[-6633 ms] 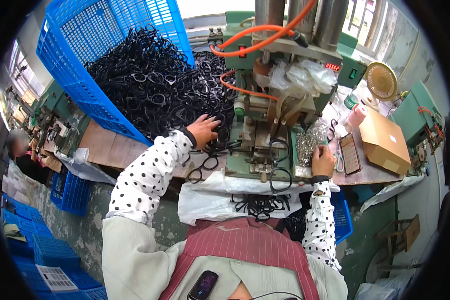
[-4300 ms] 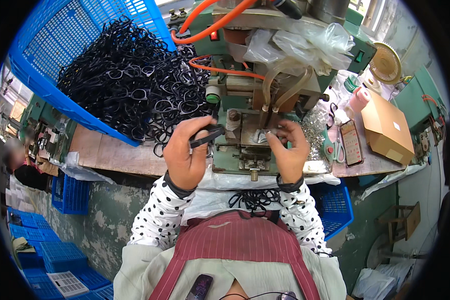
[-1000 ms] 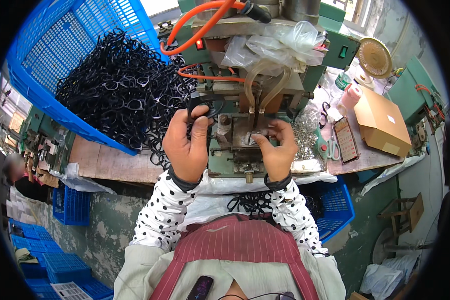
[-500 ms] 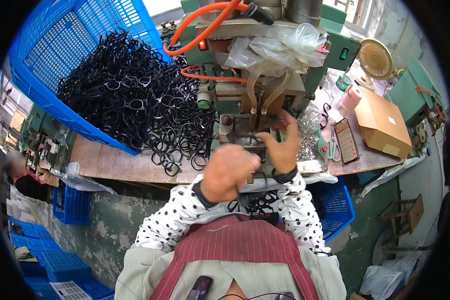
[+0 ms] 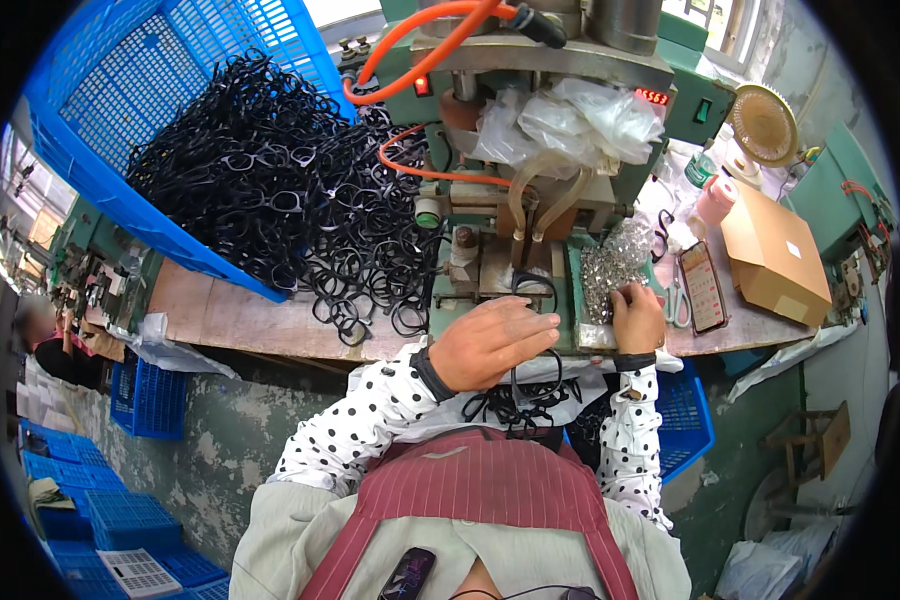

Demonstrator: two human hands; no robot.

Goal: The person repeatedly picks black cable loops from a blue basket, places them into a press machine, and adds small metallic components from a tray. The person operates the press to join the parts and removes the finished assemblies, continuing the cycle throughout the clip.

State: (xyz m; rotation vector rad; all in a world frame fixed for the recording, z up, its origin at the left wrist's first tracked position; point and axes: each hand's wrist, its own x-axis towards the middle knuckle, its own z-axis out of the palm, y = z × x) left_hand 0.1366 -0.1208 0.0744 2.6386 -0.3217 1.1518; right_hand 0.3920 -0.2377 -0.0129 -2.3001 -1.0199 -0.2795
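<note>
My left hand (image 5: 495, 343) is closed on a black eyeglass frame (image 5: 547, 284), whose upper rim shows beyond the fingers, in front of the press machine (image 5: 525, 185). The palm hides the rest of that frame. To the right, my right hand (image 5: 637, 320) has its fingers drawn together at the edge of a heap of small shiny metal parts (image 5: 602, 285). What the fingertips pinch there is hidden. More black eyeglass frames (image 5: 530, 405) lie on white cloth at my lap, below the left hand.
A big blue basket (image 5: 160, 250) tips a heap of black frames (image 5: 270, 190) onto the table at left. To the right are scissors (image 5: 678, 303), a phone (image 5: 704, 287), a pink roll (image 5: 715, 200) and a cardboard box (image 5: 775, 250). An orange hose (image 5: 400, 50) loops over the machine.
My right hand has gone from the machine's front over to the metal parts at right. The left hand has moved slightly right, with the eyeglass frame in it. The view has shifted slightly.
</note>
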